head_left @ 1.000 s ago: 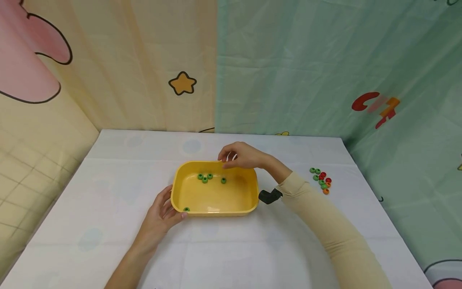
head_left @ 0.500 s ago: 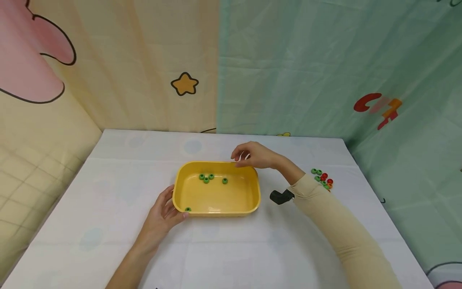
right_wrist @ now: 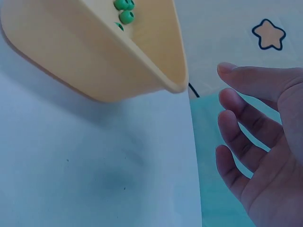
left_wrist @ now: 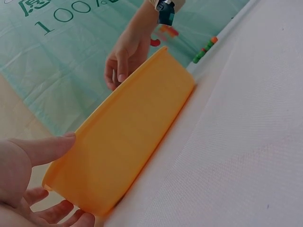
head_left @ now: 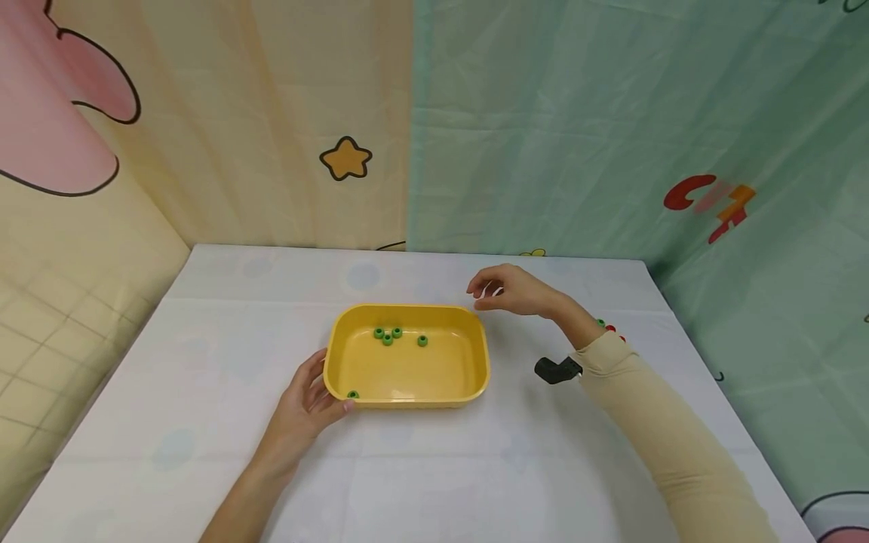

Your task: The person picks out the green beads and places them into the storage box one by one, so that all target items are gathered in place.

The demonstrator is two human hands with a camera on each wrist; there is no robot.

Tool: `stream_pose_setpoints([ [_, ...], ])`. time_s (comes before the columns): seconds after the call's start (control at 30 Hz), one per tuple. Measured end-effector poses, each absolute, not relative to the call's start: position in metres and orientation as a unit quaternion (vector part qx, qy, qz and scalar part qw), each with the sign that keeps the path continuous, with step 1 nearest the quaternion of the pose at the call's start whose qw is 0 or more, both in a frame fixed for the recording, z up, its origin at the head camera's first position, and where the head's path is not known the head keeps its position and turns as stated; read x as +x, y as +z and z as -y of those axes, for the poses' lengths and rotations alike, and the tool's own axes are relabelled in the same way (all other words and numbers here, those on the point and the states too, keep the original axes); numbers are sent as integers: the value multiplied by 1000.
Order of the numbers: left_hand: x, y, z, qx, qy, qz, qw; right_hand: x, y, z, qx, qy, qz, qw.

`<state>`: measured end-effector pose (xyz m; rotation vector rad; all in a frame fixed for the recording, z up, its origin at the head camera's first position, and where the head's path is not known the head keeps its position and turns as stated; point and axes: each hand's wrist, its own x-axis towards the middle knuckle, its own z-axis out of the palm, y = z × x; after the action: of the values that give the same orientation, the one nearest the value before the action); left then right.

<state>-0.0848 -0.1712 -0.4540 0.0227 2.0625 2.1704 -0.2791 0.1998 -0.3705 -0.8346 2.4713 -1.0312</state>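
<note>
A yellow plastic tray (head_left: 407, 403) stands on the table with several small green beads (head_left: 388, 339) inside. One green bead (head_left: 353, 394) lies in its near left corner. My left hand (head_left: 302, 407) grips that corner, thumb (left_wrist: 52, 149) on the rim and fingers around the outside. Beyond the tray's far right corner, my right hand (head_left: 512, 290) is raised with relaxed, slightly bent fingers. Nothing is between its fingers and thumb in the right wrist view, and the tray's wall (right_wrist: 94, 56) is apart from it.
Loose red and green beads (head_left: 610, 328) lie on the right of the table, mostly hidden behind the right forearm; the left wrist view shows a row of beads (left_wrist: 206, 50), one orange. A white cloth (head_left: 170, 362) covers the table. Printed curtains (head_left: 543, 136) hang behind it.
My right hand has moved right, from above the tray's far rim to past its far right corner. The loose beads are now mostly covered by the forearm. The left hand keeps its place.
</note>
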Motion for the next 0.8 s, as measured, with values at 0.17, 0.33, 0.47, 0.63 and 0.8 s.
stream_pose_setpoints([
  [0.17, -84, -454, 171, 8, 723, -687, 75, -281, -371, -220, -262, -365, -880, 155],
  [0.33, -84, -454, 171, 8, 723, -687, 74, -280, -371, -242, -228, -367, -889, 151],
  [0.47, -84, -454, 171, 9, 722, -688, 75, -280, -371, -259, -205, -368, -896, 142],
  [0.63, -84, -452, 171, 10, 719, -691, 76, -279, -374, -282, -186, -364, -904, 123],
  [0.8, -84, -452, 172, 10, 719, -690, 77, -276, -379, -304, -152, -356, -915, 117],
])
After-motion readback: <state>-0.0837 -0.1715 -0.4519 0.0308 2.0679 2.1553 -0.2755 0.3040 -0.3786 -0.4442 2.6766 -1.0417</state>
